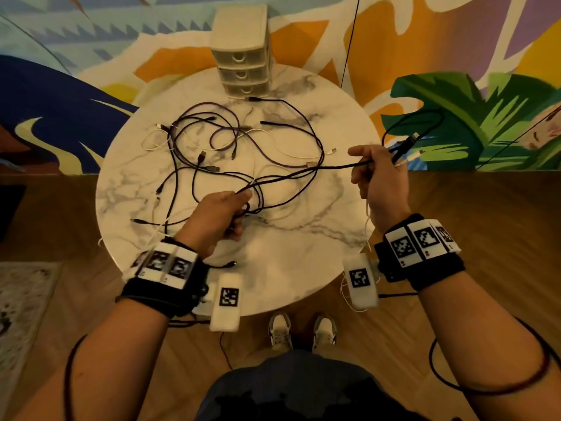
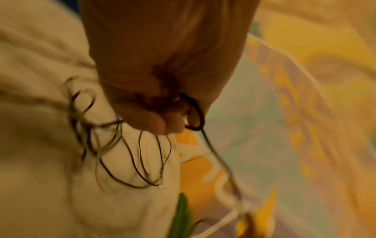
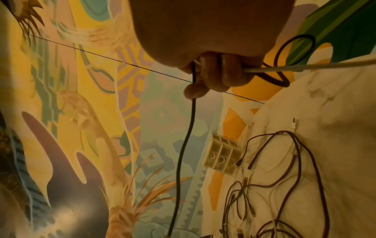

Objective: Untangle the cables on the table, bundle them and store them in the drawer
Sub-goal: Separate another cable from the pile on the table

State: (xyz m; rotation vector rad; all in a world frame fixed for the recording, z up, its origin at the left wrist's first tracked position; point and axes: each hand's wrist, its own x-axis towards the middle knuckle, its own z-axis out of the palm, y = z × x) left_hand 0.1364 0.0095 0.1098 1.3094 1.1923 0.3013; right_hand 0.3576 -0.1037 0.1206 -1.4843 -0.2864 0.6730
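My right hand (image 1: 381, 180) is raised off the right edge of the table (image 1: 303, 253), fingers curled round a black cable (image 1: 334, 167) and a white cable (image 3: 325, 65); their plug ends stick out past my knuckles toward the wall. In the right wrist view the black cable drops from between my fingers (image 3: 213, 75), and a loop of it curls beside the white one. That black cable runs taut across to my left hand (image 1: 223, 215), which sits low over the near side of the table with its fingers closed on a few dark strands; the left wrist view shows a small loop pinched at the fingertips (image 2: 162, 122), though it is blurred. The tangle (image 1: 218, 147) of purple, black and white cables lies spread over the middle of the table. The drawer unit (image 1: 243, 53) stands at the far edge, all three drawers closed.
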